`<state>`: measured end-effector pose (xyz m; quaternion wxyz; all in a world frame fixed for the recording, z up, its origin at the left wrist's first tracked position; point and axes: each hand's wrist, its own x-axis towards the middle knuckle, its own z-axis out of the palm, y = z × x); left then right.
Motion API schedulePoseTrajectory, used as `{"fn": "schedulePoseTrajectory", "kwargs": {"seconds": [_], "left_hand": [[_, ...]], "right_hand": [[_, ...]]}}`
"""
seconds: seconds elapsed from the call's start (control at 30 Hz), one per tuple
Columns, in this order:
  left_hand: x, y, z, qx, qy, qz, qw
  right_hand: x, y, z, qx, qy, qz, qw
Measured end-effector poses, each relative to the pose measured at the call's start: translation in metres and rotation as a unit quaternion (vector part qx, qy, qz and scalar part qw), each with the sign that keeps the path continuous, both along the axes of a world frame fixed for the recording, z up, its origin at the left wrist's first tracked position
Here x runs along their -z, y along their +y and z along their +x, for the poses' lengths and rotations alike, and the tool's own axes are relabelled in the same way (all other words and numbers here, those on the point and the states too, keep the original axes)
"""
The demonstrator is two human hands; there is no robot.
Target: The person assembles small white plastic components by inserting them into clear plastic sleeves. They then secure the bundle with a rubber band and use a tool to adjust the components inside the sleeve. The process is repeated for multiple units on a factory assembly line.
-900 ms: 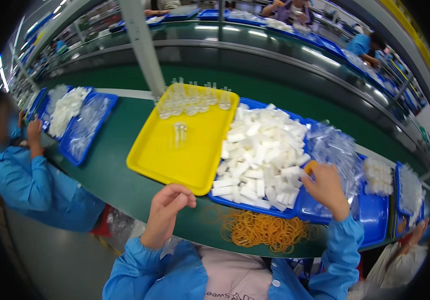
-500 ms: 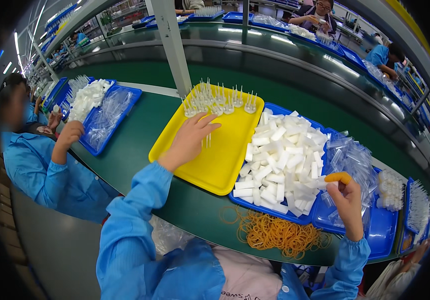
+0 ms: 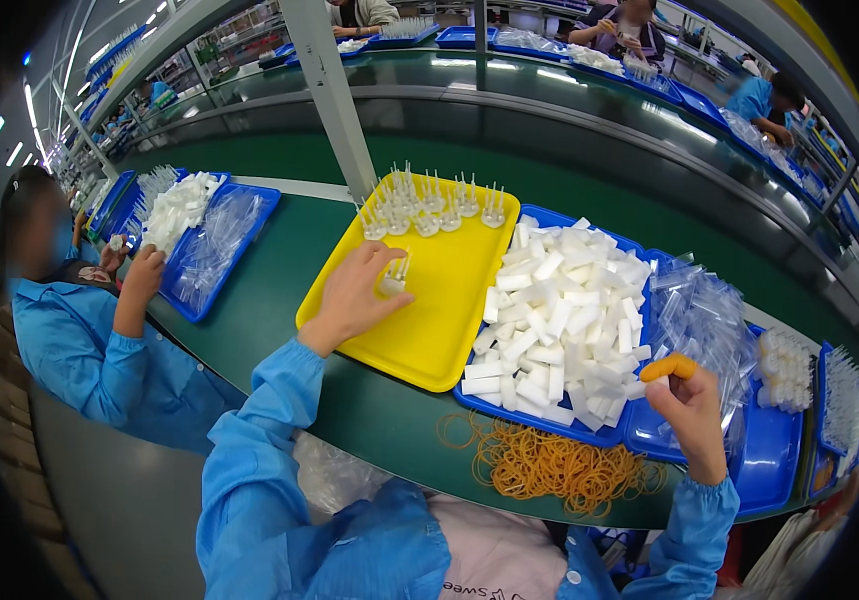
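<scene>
Bundled clear pieces [image 3: 396, 276], a small cluster of transparent tubes with white ends, sit under our left hand [image 3: 355, 293] on the yellow tray [image 3: 420, 335], short of the rows of finished bundles [image 3: 430, 205] that stand along the tray's far edge. We note the left fingers curled round this cluster, gripping it upright against the tray floor. Our right hand [image 3: 692, 410] is raised over the near rim of the blue tray [image 3: 550, 425] and pinches an orange rubber band [image 3: 668, 367] between thumb and forefinger; its remaining fingers are folded in.

In our judgement, the step is done well if the left hand keeps the cluster squared and standing, ends level, so it can join the row without toppling its neighbours. We would set it down just beside the last bundle, touching none, and release only once it stands on its own. The band in the right hand should be kept stretched open and ready, clear of the heap.

Outward from the hands: white plastic pieces [image 3: 560, 300] are heaped in the blue tray, clear bags [image 3: 705, 310] lie to their right, and a loose pile of orange bands [image 3: 550, 465] rests on the green bench [image 3: 280, 290] near our body. A co-worker in a blue smock [image 3: 90, 350] works at another blue tray to our left.
</scene>
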<state>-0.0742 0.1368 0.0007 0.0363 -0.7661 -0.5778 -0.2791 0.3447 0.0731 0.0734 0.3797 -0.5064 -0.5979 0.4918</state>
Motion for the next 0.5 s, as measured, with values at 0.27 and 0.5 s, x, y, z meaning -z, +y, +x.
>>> {"fn": "schedulePoseTrajectory", "kwargs": {"seconds": [0.27, 0.5], "left_hand": [[0.008, -0.007, -0.005, 0.005, -0.08, -0.078, 0.994], [-0.04, -0.09, 0.058, 0.196, -0.558, -0.193, 0.783]], "right_hand": [[0.006, -0.003, -0.002, 0.049, 0.108, 0.039, 0.992], [0.003, -0.029, -0.002, 0.042, 0.192, -0.011, 0.98]]}}
